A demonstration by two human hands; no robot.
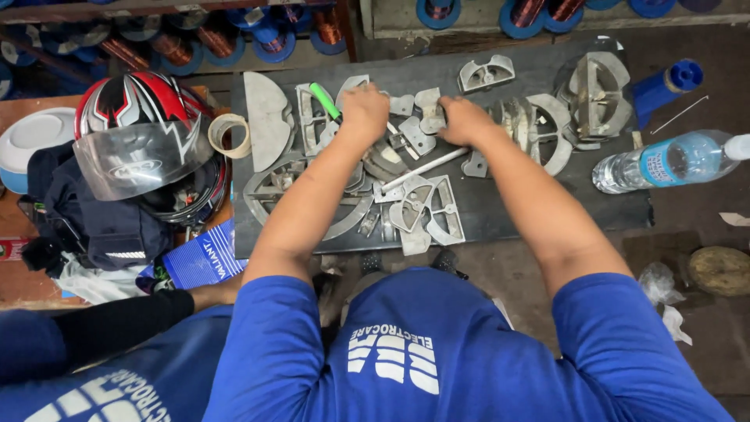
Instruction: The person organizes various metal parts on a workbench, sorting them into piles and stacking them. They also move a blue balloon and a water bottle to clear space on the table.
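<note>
My left hand point(364, 109) is closed round a green-handled tool point(323, 99) and presses down among flat grey metal formers point(426, 211) scattered on a dark board point(547, 211). My right hand point(464, 120) lies just to the right of it, its fingers curled over a small metal piece point(430, 109) at the top of the pile. A thin metal rod point(426, 167) runs slantwise below both hands. Larger curved metal formers point(598, 90) are stacked at the board's far right. What the fingertips grip is hidden by the backs of the hands.
A red, white and black helmet point(137, 117) with a clear visor rests on dark clothing at the left, beside a tape roll point(229, 134). A water bottle point(664, 162) and a blue spool point(664, 86) lie at the right. Copper-wire spools point(273, 39) line the top. Another person's black sleeve point(117, 324) reaches in at the bottom left.
</note>
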